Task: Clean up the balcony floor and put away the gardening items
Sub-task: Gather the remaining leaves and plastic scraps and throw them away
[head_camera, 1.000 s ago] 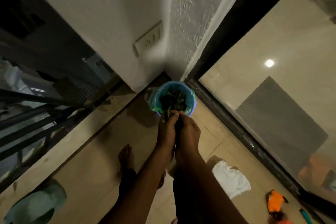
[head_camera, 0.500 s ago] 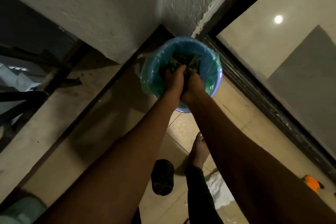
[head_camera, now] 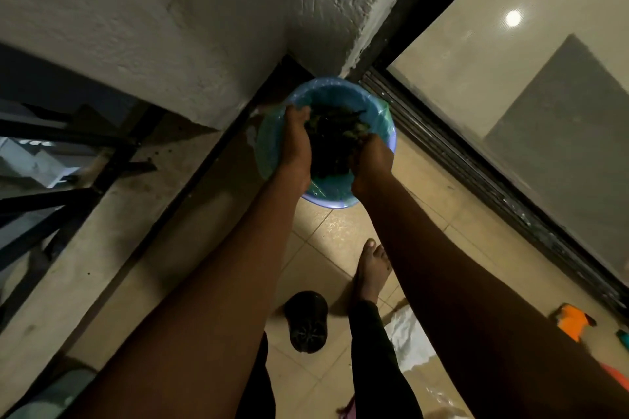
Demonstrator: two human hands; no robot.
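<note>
A blue bin [head_camera: 335, 201] lined with a blue-green bag stands in the floor corner, between the white wall and the sliding door. Dark leaves [head_camera: 335, 133] fill its inside. Both my hands are over its mouth, apart from each other. My left hand [head_camera: 295, 143] lies along the left inner side with its fingers extended forward and relaxed. My right hand [head_camera: 370, 158] is at the right inner side, its fingers bent down into the leaves; whether they grip any is hidden.
On the tiled floor near my bare foot [head_camera: 371, 269] lie a black pot [head_camera: 306, 321], a white cloth [head_camera: 408, 340] and an orange item [head_camera: 573, 323]. The door track [head_camera: 476, 180] runs on the right. A ledge and dark railing [head_camera: 68, 146] bound the left.
My hands, pressed together around a bunch of leaves above the bin before, have reached into its mouth and parted to either side. The camera has moved closer to the bin.
</note>
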